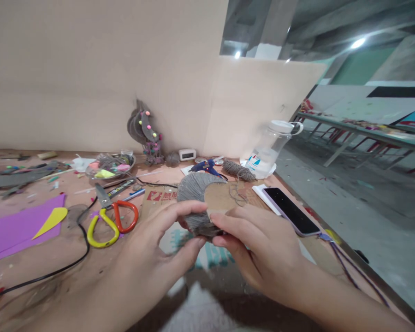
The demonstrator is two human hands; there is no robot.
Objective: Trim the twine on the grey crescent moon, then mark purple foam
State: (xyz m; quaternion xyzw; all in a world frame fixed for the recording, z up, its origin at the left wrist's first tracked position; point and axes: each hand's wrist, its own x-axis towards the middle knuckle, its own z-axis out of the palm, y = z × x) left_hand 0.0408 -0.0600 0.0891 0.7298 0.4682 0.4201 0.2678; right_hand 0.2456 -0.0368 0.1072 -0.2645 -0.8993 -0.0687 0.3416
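Observation:
A crescent-shaped piece wrapped in grey yarn (195,191) is held up over the cardboard at the middle of the table. My left hand (159,244) grips its left and lower side between thumb and fingers. At its lower right end, my right hand (256,240) pinches the piece with thumb and fingertips. The yarn lies in close turns around the curve; what is under my fingertips is hidden. Just behind the piece lies a blue glue gun (205,167), with a skein of grey yarn (238,170) to its right.
Scissors (105,226) with yellow and red handles, purple sheets (27,226) and a black cable (65,267) lie left. A bowl of supplies (112,168) and a decorated grey crescent (143,127) stand behind. Right are a phone (290,210) and a clear bottle (266,147), near the table edge.

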